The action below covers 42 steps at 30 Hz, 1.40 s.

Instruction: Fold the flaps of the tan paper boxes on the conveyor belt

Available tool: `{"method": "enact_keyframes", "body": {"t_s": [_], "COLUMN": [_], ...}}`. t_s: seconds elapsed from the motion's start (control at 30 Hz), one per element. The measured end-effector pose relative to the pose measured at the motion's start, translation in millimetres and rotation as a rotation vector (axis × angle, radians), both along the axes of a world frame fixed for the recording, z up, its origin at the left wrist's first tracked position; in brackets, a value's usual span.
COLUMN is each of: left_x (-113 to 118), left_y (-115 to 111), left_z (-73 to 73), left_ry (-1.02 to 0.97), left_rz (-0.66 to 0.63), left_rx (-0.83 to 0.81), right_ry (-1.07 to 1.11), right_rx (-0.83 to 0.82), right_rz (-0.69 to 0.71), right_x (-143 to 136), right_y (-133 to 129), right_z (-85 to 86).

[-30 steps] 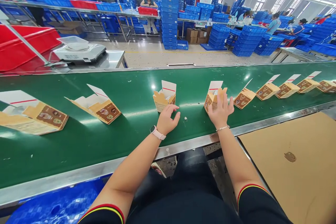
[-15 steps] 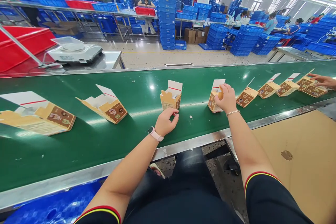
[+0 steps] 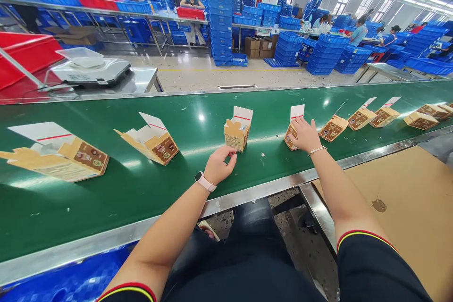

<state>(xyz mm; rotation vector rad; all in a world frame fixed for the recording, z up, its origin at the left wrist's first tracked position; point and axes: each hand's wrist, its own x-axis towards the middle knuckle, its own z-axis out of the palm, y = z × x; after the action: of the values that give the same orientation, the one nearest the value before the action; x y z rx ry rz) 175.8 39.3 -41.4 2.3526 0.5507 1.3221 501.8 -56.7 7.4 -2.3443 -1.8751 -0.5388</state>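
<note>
My right hand (image 3: 305,136) lies over the top of a small brown carton (image 3: 290,138), fingers stretched across it and thumb apart. The carton's white lid flap with a red line stands up behind the fingers; its top edges are hidden under them. My left hand (image 3: 221,165) is closed in a pinch just in front of another open carton (image 3: 236,136), apart from it. Whatever the pinch holds, if anything, is too small to make out. That carton stands upright with its white lid raised and tan flaps up.
The cartons stand on a green conveyor belt (image 3: 198,179) with a metal edge. Two open, tilted cartons (image 3: 159,146) (image 3: 76,160) lie left; several others (image 3: 333,128) line the right. Behind are a white scale (image 3: 92,71) and stacked blue crates (image 3: 220,23). A cardboard sheet (image 3: 406,217) lies right.
The cartons near me have shifted right along the belt. My right hand has gone from pinching a tan flap to lying over the carton's top. Another person's hand at far right has left view.
</note>
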Motion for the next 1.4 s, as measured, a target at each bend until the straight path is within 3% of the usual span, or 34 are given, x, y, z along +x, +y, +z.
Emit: {"method": "enact_keyframes", "body": {"t_s": [0.33,0.5,0.7,0.9,1.1,1.23,1.4], "left_x": [14.2,28.7,57.8,94.7,140.4,175.1,199.6], "left_y": [-9.9,-12.5,-17.2,-14.2,-14.5,-26.4,-28.8], "left_z": [1.4,-0.2,-0.7,6.1,11.8,15.7,24.0], "left_ry": [0.048,0.084,0.045,-0.029,-0.034,0.007,0.044], "left_rz": [0.022,0.042,0.079,0.17,0.231,0.344,0.362], "left_rx": [-0.027,-0.07,-0.097,-0.219,-0.35,-0.519,-0.682], "right_ry": [0.008,-0.004,-0.007,0.018,0.093,0.075,0.066], "right_rx": [0.192,0.185,0.148,0.349,0.26,0.164,0.05], "right_rz": [-0.073,-0.081,-0.085,-0.252,-0.184,-0.221,-0.333], "right_x": [35.1,63.2,96.0,105.1,107.2,115.1,115.3], "right_y": [-27.1,-30.5,-42.9,-56.8,-54.8,-49.1,-49.5], "right_z": [-19.9,-18.4,-15.7,-23.7,-19.6,-12.4,-6.2]}}
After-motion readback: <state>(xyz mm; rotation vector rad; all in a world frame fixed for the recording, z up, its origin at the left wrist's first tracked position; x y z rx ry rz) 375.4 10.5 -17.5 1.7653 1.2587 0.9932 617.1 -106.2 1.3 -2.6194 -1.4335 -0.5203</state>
